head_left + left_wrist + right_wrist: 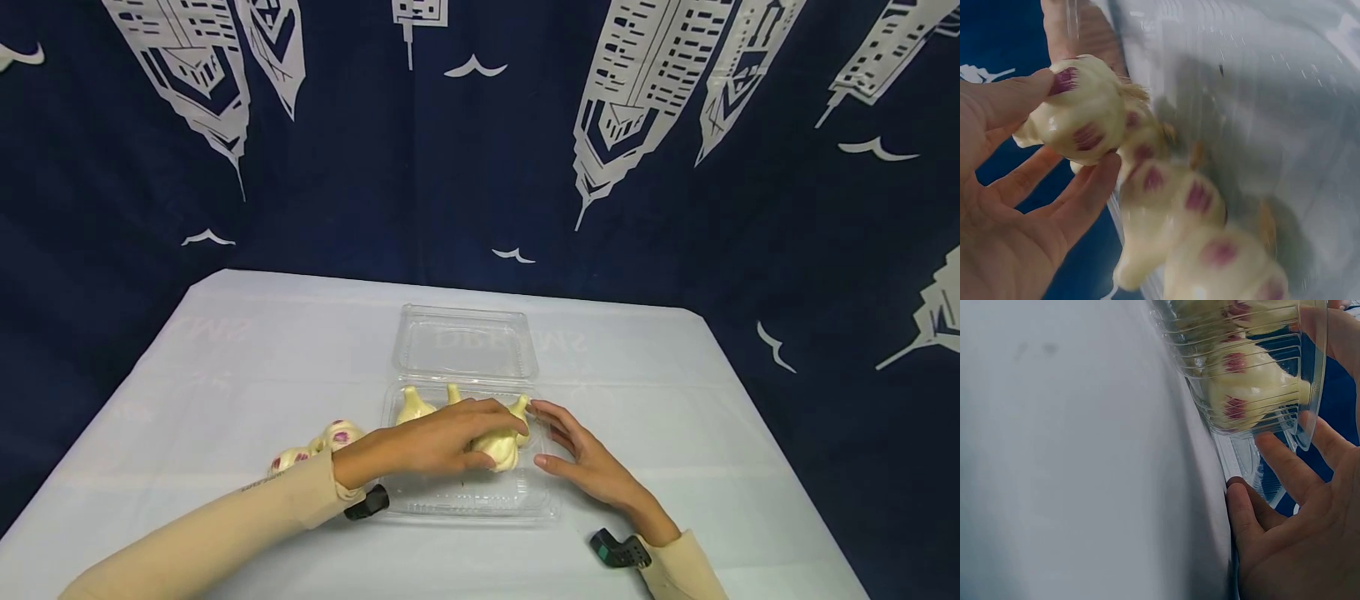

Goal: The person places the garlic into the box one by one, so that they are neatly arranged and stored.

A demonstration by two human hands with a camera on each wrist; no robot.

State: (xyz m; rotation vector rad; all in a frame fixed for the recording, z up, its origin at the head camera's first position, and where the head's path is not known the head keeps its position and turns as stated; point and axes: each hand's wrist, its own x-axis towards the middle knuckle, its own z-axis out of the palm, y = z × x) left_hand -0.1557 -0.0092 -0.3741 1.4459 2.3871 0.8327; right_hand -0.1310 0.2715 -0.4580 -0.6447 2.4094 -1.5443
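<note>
Currently in the left hand (457, 437): one garlic bulb (500, 454), pinched between thumb and fingers, over the right part of the clear tray (468, 498), just nearer than the rightmost bulb there; whether it touches the base, I cannot tell.
Right hand (592, 460): fingers apart and holding nothing, just beside the tray's right wall; contact is unclear.
Bulb's feel: probably light and stiff, more moulded than fresh, so hardly fragile; the glossy skin could slip.
Bulb's best hold: around the round body, thumb opposite the fingers; the narrow neck likely offers less grip.
Tray's feel: thin plastic, likely light and quick to flex or slide; the rim seems the sounder hold.
Bulbs counted: one held; three tray bulbs (413, 407) along the far side; at least two loose bulbs (342, 434) left of the tray, a possible third partly hidden by the left sleeve (300, 496).
Plastic counted: one tray, one lid (465, 343) lying open on its far side.
Surface (637, 383): one, white, under everything.
</note>
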